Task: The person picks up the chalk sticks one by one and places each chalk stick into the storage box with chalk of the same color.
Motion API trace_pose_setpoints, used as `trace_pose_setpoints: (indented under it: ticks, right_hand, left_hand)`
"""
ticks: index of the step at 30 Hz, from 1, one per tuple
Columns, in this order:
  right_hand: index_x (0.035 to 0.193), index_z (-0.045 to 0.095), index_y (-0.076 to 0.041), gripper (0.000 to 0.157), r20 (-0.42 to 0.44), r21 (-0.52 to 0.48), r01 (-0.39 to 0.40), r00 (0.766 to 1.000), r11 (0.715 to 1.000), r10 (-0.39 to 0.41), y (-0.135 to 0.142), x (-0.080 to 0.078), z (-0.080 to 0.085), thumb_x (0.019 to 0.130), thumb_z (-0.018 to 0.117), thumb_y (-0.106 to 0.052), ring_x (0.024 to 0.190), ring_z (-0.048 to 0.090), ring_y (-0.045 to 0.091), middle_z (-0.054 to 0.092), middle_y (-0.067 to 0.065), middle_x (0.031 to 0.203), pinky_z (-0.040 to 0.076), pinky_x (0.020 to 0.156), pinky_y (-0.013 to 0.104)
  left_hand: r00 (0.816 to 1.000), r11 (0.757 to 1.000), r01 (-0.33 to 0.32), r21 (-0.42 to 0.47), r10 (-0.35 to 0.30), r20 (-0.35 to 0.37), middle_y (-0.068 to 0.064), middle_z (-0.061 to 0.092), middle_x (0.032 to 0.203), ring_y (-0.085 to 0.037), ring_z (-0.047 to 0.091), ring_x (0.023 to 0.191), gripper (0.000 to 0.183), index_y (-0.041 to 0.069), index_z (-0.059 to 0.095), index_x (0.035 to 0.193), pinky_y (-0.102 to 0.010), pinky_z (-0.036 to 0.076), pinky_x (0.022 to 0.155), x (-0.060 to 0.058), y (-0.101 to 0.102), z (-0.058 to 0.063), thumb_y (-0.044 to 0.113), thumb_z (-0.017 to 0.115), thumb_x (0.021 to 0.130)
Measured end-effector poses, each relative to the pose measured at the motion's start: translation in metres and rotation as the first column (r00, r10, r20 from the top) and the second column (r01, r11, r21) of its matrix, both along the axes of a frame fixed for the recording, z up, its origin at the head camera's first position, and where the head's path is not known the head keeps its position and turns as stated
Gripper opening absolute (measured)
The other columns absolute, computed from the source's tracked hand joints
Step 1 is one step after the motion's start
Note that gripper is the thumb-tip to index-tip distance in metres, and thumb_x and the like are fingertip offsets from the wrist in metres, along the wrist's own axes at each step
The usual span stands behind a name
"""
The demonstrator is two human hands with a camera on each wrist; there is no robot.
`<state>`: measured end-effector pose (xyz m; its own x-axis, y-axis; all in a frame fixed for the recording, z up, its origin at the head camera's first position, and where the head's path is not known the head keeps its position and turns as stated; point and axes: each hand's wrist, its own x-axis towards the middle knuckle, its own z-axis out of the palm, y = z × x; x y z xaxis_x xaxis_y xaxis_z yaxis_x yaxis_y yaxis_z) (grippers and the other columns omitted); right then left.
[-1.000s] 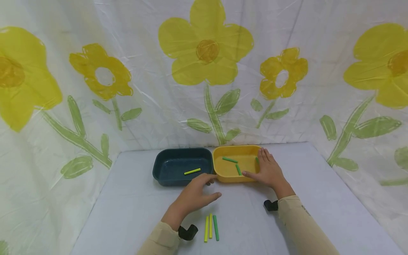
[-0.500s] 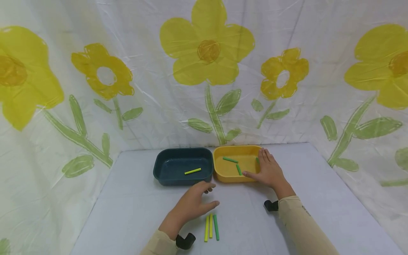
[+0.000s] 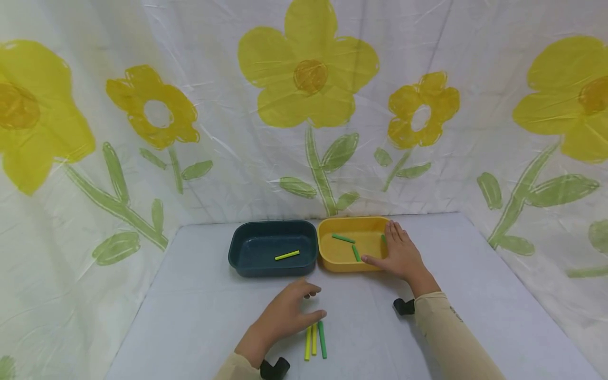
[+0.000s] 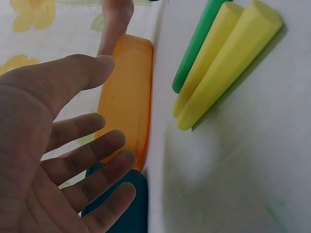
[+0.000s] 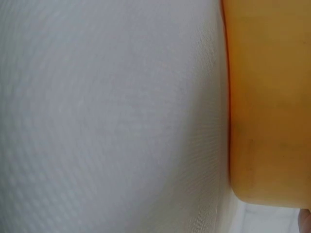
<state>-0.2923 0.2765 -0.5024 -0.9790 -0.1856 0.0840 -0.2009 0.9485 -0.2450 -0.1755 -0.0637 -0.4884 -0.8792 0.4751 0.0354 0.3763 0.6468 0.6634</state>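
The left hand hangs nearer, fingers slightly bent and apart from the thumb. The right hand lies farther off, rightward, fingers straight, thumb spread left. The right forearm slants in from near right.

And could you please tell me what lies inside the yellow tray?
Two green sticks show in the yellow tray, plus part of a third; what the right hand covers there cannot be seen.
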Motion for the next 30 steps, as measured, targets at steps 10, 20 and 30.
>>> trace_pose_setpoints:
  ticks: [10,20,30]
  right_hand:
    - [0.155,0.003,0.003,0.130,-0.002,0.002,0.002,1.000,1.000,-0.002,0.000,-0.001,0.001,0.074,0.045,-0.089,0.153,0.001,0.035,0.001,0.020,0.164,0.006,0.124,0.052]
    - [0.155,0.003,0.004,0.129,0.007,-0.005,-0.002,1.000,1.000,0.002,0.000,0.000,0.003,0.075,0.045,-0.089,0.153,0.000,0.035,0.000,0.020,0.164,0.005,0.124,0.053]
    - [0.156,0.003,0.002,0.131,0.014,-0.019,0.003,1.000,1.000,-0.003,0.000,-0.001,0.000,0.074,0.046,-0.090,0.153,-0.001,0.034,-0.001,0.019,0.165,0.005,0.124,0.052]
  left_hand:
    - [0.999,0.999,0.047,-0.009,-0.047,0.027,0.009,0.064,0.117,-0.010,0.060,0.109,0.052,0.022,0.063,0.127,-0.036,0.051,0.097,0.004,0.004,-0.005,0.053,0.069,0.086]
    - [0.996,0.991,0.082,-0.101,-0.086,-0.031,0.010,0.064,0.113,-0.005,0.057,0.107,0.049,0.021,0.066,0.122,-0.034,0.051,0.097,0.009,0.005,-0.011,0.049,0.074,0.083]
    - [0.994,0.981,0.096,-0.169,-0.103,-0.032,0.010,0.064,0.112,-0.007,0.055,0.103,0.053,0.022,0.067,0.121,-0.034,0.051,0.094,0.012,0.006,-0.011,0.052,0.078,0.078]
